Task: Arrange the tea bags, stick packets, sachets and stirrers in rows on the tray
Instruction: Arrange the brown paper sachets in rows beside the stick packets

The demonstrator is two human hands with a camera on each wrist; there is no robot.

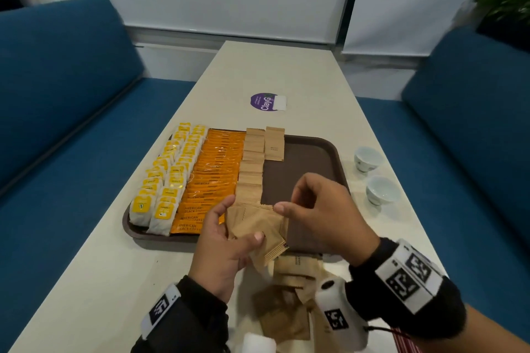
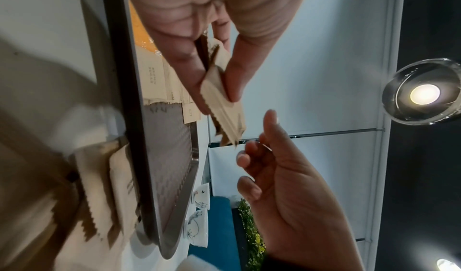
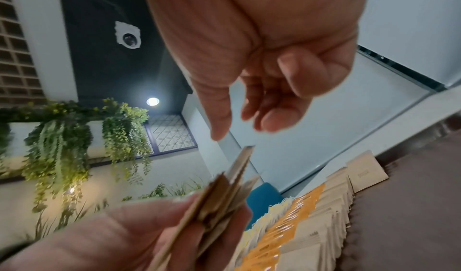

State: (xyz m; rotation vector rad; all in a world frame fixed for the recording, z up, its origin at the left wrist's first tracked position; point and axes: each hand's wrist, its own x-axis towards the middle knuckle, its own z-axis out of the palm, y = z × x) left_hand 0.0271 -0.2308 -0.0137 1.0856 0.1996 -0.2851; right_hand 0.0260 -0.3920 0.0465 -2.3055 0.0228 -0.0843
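A brown tray [image 1: 329,146] holds two rows of yellow-tagged tea bags [image 1: 172,169], a row of orange stick packets [image 1: 218,169] and a row of tan sachets [image 1: 252,169]. One more tan sachet [image 1: 274,143] lies at the far end beside that row. My left hand [image 1: 243,221] grips a fanned stack of tan sachets [image 1: 258,226] above the tray's near edge, thumb on top. The same stack [image 2: 219,101] shows pinched in the left wrist view. My right hand [image 1: 288,202] hovers just right of the stack, fingers loosely curled and holding nothing; its thumb [image 3: 219,133] is a little short of the stack [image 3: 224,192].
Loose tan sachets [image 1: 286,295] lie in a heap on the white table in front of the tray. Two small white cups [image 1: 372,175] stand right of the tray. A purple sticker [image 1: 263,102] sits beyond it. Blue benches flank the table. The tray's right half is bare.
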